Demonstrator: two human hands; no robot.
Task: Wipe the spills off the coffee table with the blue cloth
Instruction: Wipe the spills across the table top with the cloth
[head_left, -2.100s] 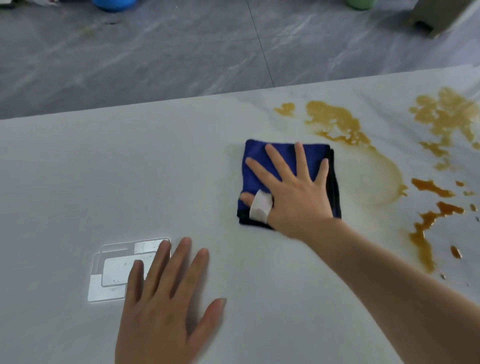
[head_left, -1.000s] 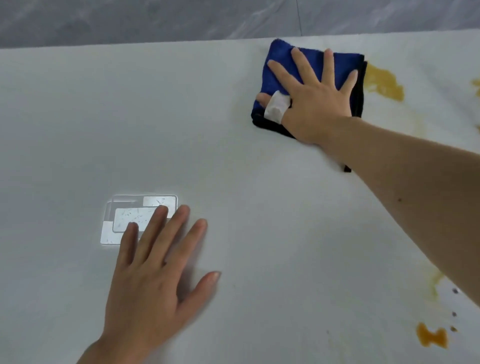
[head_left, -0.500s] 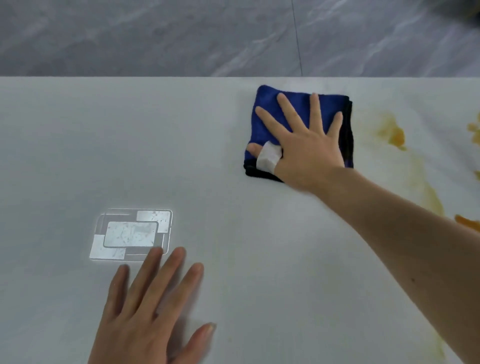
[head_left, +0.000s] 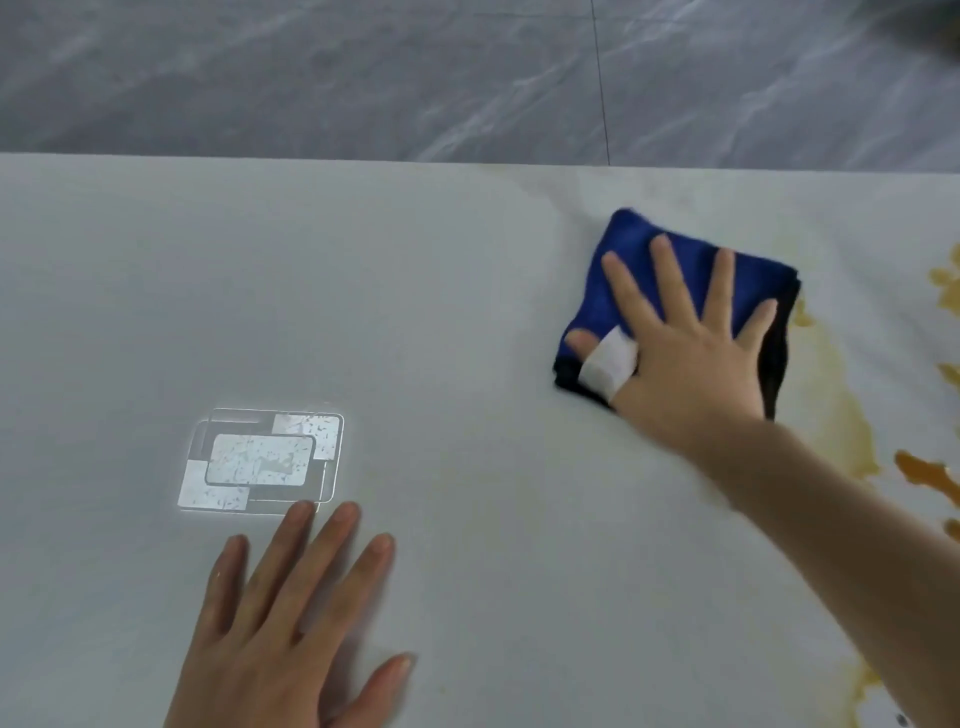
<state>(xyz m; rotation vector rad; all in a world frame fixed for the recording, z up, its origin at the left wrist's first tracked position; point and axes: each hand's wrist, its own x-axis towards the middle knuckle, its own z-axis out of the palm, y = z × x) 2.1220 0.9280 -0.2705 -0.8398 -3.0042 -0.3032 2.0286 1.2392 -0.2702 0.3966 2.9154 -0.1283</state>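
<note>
Grey floor tiles (head_left: 363, 78) lie past the white marble coffee table (head_left: 467, 312). Near its far edge, the right hand (head_left: 691, 358) presses flat, fingers wide, on the folded blue cloth (head_left: 628, 249) beside orange-brown spills (head_left: 852, 436). The left hand (head_left: 280, 634) rests flat, fingers spread, near the front edge.

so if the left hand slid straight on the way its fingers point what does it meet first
The left hand lies flat on the coffee table, fingers pointing away and slightly right. Its middle fingertip already sits at the near edge of the bright rectangular light patch; past that only bare tabletop shows.
</note>
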